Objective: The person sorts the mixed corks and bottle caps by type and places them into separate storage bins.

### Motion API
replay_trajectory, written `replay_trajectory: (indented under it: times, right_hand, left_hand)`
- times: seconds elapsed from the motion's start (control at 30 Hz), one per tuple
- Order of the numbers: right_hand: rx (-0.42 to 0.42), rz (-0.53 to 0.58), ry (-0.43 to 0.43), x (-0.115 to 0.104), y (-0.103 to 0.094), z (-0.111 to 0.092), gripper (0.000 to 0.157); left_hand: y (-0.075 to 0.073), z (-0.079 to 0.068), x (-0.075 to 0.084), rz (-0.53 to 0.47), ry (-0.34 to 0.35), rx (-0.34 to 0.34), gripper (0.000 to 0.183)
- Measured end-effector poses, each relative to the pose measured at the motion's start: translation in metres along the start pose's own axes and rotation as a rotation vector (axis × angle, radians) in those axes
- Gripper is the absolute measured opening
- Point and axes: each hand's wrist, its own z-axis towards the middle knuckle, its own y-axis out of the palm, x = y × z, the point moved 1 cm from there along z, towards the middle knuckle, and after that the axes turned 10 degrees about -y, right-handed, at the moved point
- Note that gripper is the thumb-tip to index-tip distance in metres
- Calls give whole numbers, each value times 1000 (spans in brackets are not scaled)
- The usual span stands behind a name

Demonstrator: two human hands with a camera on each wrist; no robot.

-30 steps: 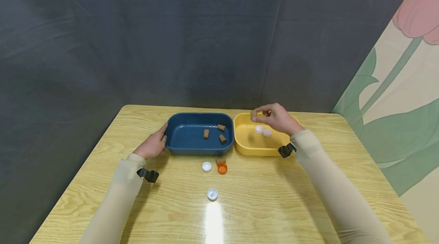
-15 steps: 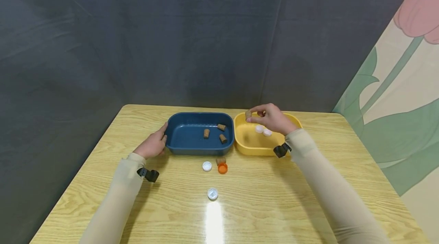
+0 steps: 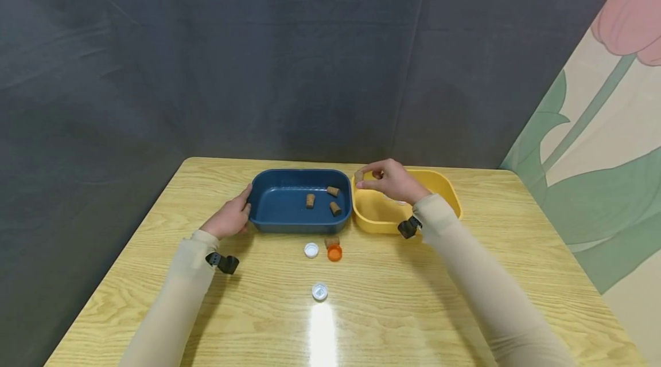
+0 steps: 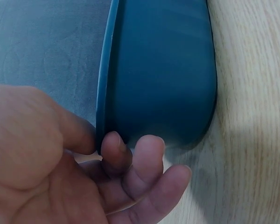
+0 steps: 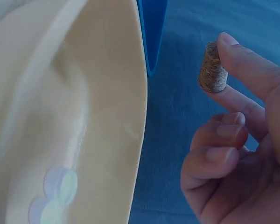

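Note:
Between the thumb and index finger of my right hand is a cork, held above the left end of the yellow bin. Two white bottle caps lie inside that bin, mostly covered by the hand in the head view. My left hand grips the left rim of the blue bin, thumb on one side of the wall and fingers on the other. Three corks rest on the blue bin's floor, among them an upright-looking cork.
The bins stand side by side on a wooden table. In front of them lie a white cap, an orange cap overlapping a cork, and a silvery cap nearer me. A dark curtain hangs behind.
My right hand has moved left with the cork, from over the middle of the yellow bin to its left end. The left hand and the bins have stayed put.

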Motion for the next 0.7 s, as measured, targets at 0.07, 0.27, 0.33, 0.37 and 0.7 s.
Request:
replay_trajectory:
  times: [0.07, 0.27, 0.33, 0.37, 0.7]
  right_hand:
    - [-10, -5, -10, -2, 4, 3, 39]
    - [-53, -45, -52, -9, 15, 15, 40]
    - [-67, -52, -54, -11, 18, 18, 41]
    - [-75, -56, -54, -12, 20, 20, 42]
    - [-148, -36, -43, -20, 38, 38, 36]
  left_hand:
    - [0, 0, 0, -2, -2, -1, 59]
    - [-1, -1, 0, 10, -5, -1, 59]
    - [-1, -1, 0, 14, -6, -1, 59]
    - [-1, -1, 0, 15, -8, -1, 59]
    - [-1, -1, 1, 10, -12, -6, 59]
